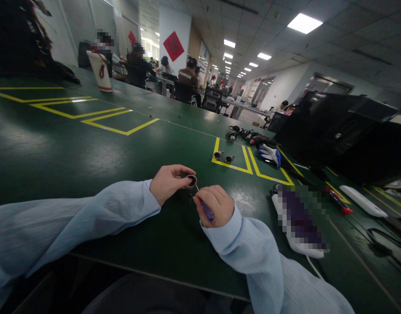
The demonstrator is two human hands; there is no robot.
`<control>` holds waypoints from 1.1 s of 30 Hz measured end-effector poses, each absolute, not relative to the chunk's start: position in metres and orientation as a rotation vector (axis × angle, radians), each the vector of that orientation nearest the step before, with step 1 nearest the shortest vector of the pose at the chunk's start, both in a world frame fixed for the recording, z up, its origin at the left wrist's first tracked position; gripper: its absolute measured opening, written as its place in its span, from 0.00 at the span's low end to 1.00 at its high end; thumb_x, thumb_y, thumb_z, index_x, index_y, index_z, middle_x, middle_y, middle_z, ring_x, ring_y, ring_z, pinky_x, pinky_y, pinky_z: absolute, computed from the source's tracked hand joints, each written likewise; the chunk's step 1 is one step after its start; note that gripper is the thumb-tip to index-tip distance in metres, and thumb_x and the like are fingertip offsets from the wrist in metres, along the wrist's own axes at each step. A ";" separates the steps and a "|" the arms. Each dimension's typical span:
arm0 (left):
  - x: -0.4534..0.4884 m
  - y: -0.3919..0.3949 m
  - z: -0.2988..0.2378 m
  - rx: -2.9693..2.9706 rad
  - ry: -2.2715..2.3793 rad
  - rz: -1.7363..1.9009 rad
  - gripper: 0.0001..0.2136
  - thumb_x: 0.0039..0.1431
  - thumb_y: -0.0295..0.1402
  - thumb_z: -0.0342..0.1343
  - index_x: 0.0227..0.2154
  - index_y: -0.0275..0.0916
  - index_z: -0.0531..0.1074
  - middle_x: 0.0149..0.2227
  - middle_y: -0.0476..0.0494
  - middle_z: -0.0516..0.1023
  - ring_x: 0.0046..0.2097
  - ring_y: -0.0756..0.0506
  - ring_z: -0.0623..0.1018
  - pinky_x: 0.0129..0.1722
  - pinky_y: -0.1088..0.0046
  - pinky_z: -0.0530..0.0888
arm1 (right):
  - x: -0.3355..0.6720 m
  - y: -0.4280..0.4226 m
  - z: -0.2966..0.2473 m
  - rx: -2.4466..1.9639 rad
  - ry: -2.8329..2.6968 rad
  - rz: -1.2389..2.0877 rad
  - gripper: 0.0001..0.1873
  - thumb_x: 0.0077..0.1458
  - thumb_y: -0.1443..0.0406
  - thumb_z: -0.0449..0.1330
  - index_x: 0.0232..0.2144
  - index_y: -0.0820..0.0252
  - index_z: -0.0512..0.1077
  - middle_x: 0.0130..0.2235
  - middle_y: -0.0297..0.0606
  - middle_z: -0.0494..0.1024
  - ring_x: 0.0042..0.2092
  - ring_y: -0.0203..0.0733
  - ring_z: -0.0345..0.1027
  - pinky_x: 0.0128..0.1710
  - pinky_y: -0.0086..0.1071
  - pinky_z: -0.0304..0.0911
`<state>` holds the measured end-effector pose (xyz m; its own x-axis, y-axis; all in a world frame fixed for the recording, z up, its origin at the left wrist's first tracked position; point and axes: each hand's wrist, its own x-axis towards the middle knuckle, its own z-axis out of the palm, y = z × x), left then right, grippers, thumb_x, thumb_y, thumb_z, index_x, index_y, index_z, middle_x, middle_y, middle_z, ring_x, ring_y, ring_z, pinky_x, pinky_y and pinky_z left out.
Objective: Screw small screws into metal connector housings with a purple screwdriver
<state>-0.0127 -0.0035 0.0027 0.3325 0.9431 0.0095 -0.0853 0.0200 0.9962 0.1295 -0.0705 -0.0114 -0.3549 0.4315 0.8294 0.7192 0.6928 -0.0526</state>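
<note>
The left hand (170, 182) pinches a round metal ring (195, 179) between thumb and fingers, its opening facing the wearer, just above the green table (121, 161). The right hand (219, 205) is closed around a purple-handled screwdriver (207, 211) — its long axis slants up and leftward, so the ring lies straight off the shaft's far end. Whether the tip touches the rim or sits inside, I cannot tell.

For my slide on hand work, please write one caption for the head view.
Left hand holding a round metal part, right hand holding a purple-handled screwdriver, over a green table.
</note>
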 end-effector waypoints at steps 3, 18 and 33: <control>-0.012 -0.003 0.002 1.272 0.907 1.003 0.13 0.36 0.26 0.62 0.30 0.29 0.73 0.28 0.44 0.77 0.30 0.47 0.77 0.33 0.69 0.76 | 0.130 -0.070 -0.012 -0.888 -1.993 -0.390 0.05 0.53 0.70 0.52 0.28 0.63 0.67 0.26 0.42 0.75 0.29 0.39 0.65 0.28 0.32 0.65; -0.014 -0.002 0.001 1.311 0.878 0.990 0.13 0.38 0.26 0.62 0.31 0.30 0.73 0.29 0.43 0.78 0.31 0.46 0.77 0.33 0.69 0.76 | 0.132 -0.072 -0.009 -0.870 -2.001 -0.367 0.04 0.52 0.71 0.52 0.28 0.62 0.66 0.26 0.42 0.75 0.29 0.39 0.66 0.29 0.32 0.65; -0.013 -0.002 0.002 1.279 0.896 0.986 0.13 0.36 0.27 0.62 0.30 0.30 0.74 0.27 0.44 0.77 0.29 0.47 0.77 0.33 0.70 0.75 | 0.131 -0.073 -0.008 -0.884 -1.994 -0.334 0.04 0.52 0.71 0.52 0.28 0.63 0.67 0.27 0.42 0.75 0.29 0.39 0.66 0.29 0.32 0.65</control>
<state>-0.0126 -0.0022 0.0024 0.3375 0.9413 0.0039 -0.0864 0.0268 0.9959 0.1311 -0.0729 -0.0083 -0.3381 0.4551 0.8237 0.6986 0.7078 -0.1044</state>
